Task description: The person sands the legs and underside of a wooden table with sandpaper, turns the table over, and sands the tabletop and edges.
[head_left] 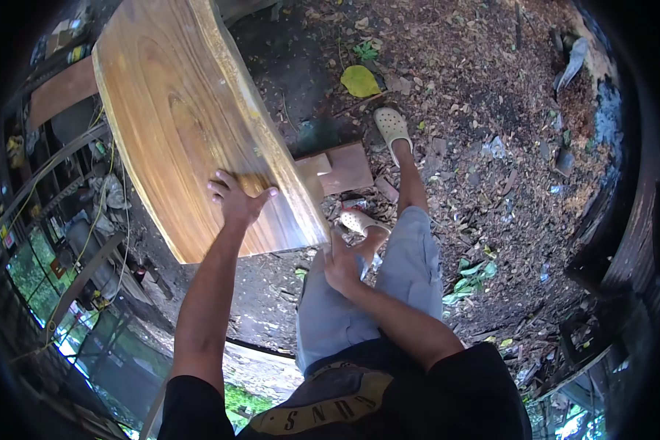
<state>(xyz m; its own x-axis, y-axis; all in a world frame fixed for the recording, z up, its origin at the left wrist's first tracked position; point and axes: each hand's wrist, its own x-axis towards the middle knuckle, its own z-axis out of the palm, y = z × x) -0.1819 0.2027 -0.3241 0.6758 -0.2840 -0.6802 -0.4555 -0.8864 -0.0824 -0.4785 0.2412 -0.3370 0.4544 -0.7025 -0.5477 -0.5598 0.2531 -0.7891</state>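
Observation:
A thick wooden slab [176,110] with a polished, grained face and a pale rough edge fills the upper left. My left hand [238,202] lies palm down on its face near the close end, fingers and thumb spread. At the slab's near right corner is my right hand [341,268], with its fingers stretched up beside the edge. It appears to touch the corner, though some fingers are hidden. Whatever holds the slab up is mostly out of sight beneath it.
My feet, in beige clogs [392,125], stand right of the slab on leaf-littered ground [484,176]. Brown boards [348,169] lie beside the slab's right edge. A large yellow leaf [360,81] rests farther off. Cords and clutter line the left; dark timber [638,213] stands at right.

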